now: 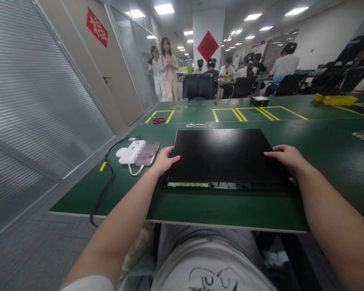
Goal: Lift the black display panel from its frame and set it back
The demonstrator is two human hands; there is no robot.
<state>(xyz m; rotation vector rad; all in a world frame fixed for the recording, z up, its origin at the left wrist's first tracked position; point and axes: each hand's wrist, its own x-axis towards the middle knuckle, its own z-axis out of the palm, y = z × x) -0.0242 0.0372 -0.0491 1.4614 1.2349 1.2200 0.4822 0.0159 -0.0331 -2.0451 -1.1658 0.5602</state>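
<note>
A black flat display panel (224, 159) lies on the green table in front of me, its screen facing up. Along its near edge runs a thin strip (188, 184), part of it light green like a circuit board. My left hand (167, 160) grips the panel's left edge, thumb on top and fingers at the side. At the right edge, my right hand (286, 157) holds it the same way, thumb over the screen. The undersides of both grips are hidden.
Left of the panel lie a phone (151, 152), a white charger-like device (129, 153) and a black cable (109, 178). Beyond it are red-handled scissors (158, 120), small white parts (196, 125), a clear cup (184, 101) and a yellow tray (336, 99). People sit or stand farther back.
</note>
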